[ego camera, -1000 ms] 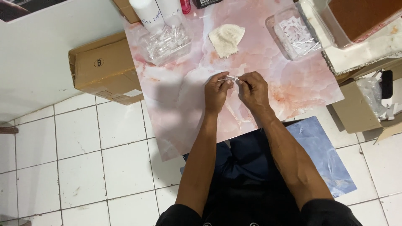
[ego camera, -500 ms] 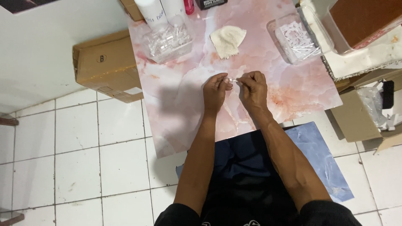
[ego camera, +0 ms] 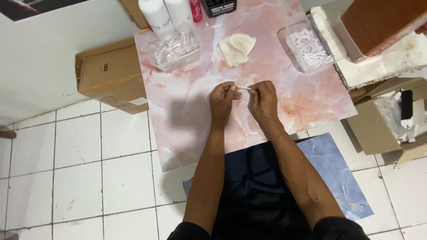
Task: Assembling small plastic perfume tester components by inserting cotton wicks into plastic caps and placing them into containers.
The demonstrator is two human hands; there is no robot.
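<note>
Over the pink marbled tabletop [ego camera: 187,129], my left hand [ego camera: 222,100] and my right hand [ego camera: 263,100] meet at the fingertips. Between them they pinch a small clear tube-like piece [ego camera: 243,88], one hand on each end. A crumpled cream cloth [ego camera: 235,48] lies just beyond the hands. A clear tray [ego camera: 174,50] of several small clear vials stands at the far left of the table, and another clear tray [ego camera: 307,48] with thin white sticks stands at the far right.
Two white bottles [ego camera: 156,15], a pink bottle [ego camera: 195,10] and a black box [ego camera: 219,6] line the table's far edge. A closed cardboard box [ego camera: 109,75] sits on the tiled floor at left, an open carton [ego camera: 391,120] at right, a blue mat [ego camera: 331,173] underfoot.
The hands stay together on the small piece; the fingers shift only slightly. The camera view has drifted a little.
</note>
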